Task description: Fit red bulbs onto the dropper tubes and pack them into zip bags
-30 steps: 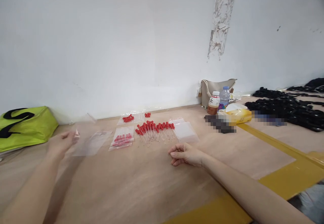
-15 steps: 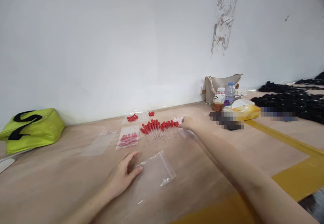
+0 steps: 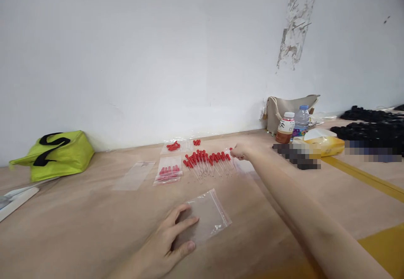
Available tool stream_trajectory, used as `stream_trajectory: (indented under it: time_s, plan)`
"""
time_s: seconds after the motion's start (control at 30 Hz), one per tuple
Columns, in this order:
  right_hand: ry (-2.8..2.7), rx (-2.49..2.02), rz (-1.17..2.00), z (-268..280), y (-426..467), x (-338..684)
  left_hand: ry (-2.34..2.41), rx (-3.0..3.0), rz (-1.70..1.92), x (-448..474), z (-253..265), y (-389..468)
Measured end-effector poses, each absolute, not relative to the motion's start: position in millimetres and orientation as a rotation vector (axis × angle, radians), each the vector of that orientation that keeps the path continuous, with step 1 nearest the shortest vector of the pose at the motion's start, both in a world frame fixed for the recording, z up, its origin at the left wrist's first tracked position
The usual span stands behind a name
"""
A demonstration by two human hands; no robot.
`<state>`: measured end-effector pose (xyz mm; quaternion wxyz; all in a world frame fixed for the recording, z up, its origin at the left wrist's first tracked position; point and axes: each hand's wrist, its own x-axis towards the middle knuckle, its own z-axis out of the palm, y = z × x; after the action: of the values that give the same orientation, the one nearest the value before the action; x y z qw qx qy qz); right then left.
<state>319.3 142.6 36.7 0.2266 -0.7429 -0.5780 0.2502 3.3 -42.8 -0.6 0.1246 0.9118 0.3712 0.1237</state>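
Several droppers (image 3: 206, 159) with red bulbs and thin clear stems lie in a fanned row on the brown paper surface. At the row's right end, my right hand (image 3: 241, 150) is closed in a pinch on a dropper (image 3: 231, 149), its red bulb showing at the fingertips. My left hand (image 3: 176, 235) rests with fingers apart on the left part of a clear zip bag (image 3: 210, 213). Left of the row lies a zip bag holding red-bulbed droppers (image 3: 169, 171). Behind it, red bulbs (image 3: 173, 146) lie on clear plastic, with a few more beside them.
Another flat clear bag (image 3: 135, 176) lies at the left, and clear plastic (image 3: 248, 166) lies under my right wrist. A lime-green bag (image 3: 63, 155) stands far left. At the right are a brown drink bottle (image 3: 285, 128), a water bottle (image 3: 302, 121), a beige bag (image 3: 272, 117) and tissues (image 3: 328, 145).
My left hand has moved right and further onto the zip bag. My right hand stays at the row's right end, where a red bulb now shows at its fingertips. The view has shifted left.
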Motion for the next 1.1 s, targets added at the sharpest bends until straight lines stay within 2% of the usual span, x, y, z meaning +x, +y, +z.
stream_trajectory:
  time_s: [0.17, 0.37, 0.9, 1.1]
  plan:
    - [-1.434, -1.588, 0.753, 35.9, 92.9, 315.7, 1.065, 2.626, 0.383, 0.3, 3.4, -41.4]
    - [-1.095, -1.173, 0.928, -16.2, 26.1, 295.3, 0.970, 2.647, 0.358, 2.2, 4.4, -39.1]
    - [-1.020, -1.051, 1.046, -27.1, 8.4, 277.9, 0.990, 2.606, 0.412, 2.3, 2.1, -39.4]
    - [-1.337, -1.057, 1.392, -18.6, 1.1, 290.9, 1.033, 2.559, 0.446, 3.4, 3.3, -40.0]
